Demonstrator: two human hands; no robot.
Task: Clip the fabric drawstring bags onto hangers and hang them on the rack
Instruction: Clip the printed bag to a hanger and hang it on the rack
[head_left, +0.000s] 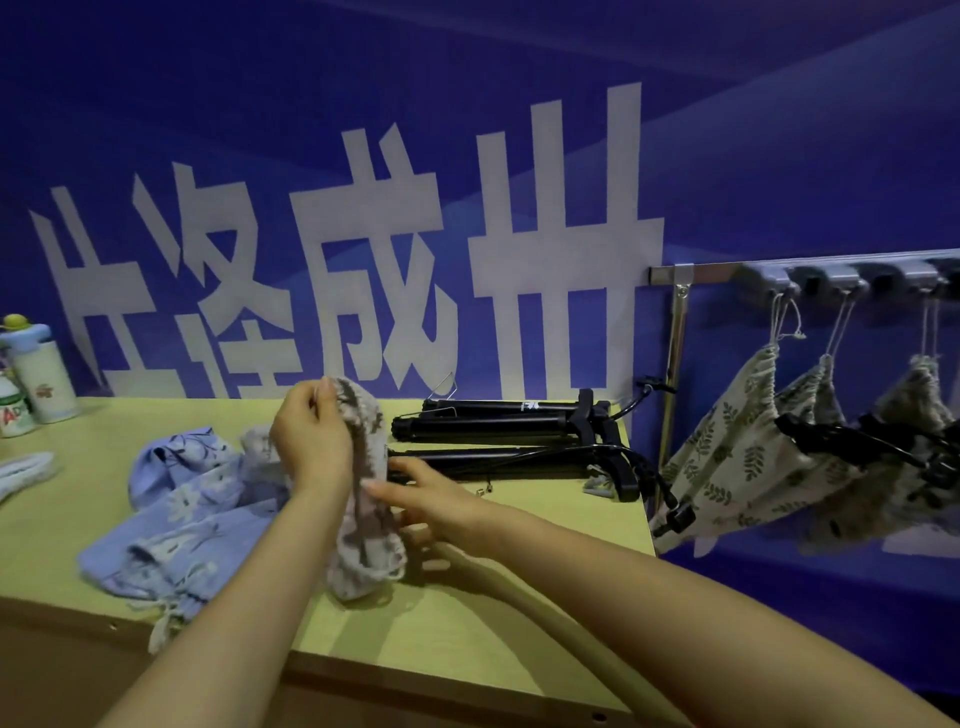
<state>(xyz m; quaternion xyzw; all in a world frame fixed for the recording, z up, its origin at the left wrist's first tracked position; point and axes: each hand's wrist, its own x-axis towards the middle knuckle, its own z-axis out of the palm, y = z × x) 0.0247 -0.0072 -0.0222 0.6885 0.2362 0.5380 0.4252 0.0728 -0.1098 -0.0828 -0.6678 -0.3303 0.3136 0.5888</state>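
The left hand (311, 439) is raised over the pale yellow-green tabletop (519, 577). Its fingers are clenched round the gathered top of a grey-and-cream patterned fabric drawstring bag (363, 540), which hangs from that grip with its lower end down at the table surface. The right hand (431, 501) comes in at the bag's middle. Its thumb lies against the cloth and its fingers are bent just beside the bag's right edge (whether they grasp the fabric or something behind it cannot be told). Left of the held bag and touching it, a heap of light blue floral fabric drawstring bags (192, 512) lies on the table, with a frayed cord trailing over the near edge. Behind the hands, several black plastic clip hangers (498, 431) lie side by side on the tabletop, their hooks pointing right. Past the table's right end stands a chrome metal rack (675, 332) whose top rail carries grey hooks. Cream leaf-printed drawstring bags (737, 457) hang from these by their cords, with more black hangers clipped across them. At the far left a white bottle with a blue cap (39, 374) stands on the table. Behind everything is a blue wall banner with large white characters (374, 249).
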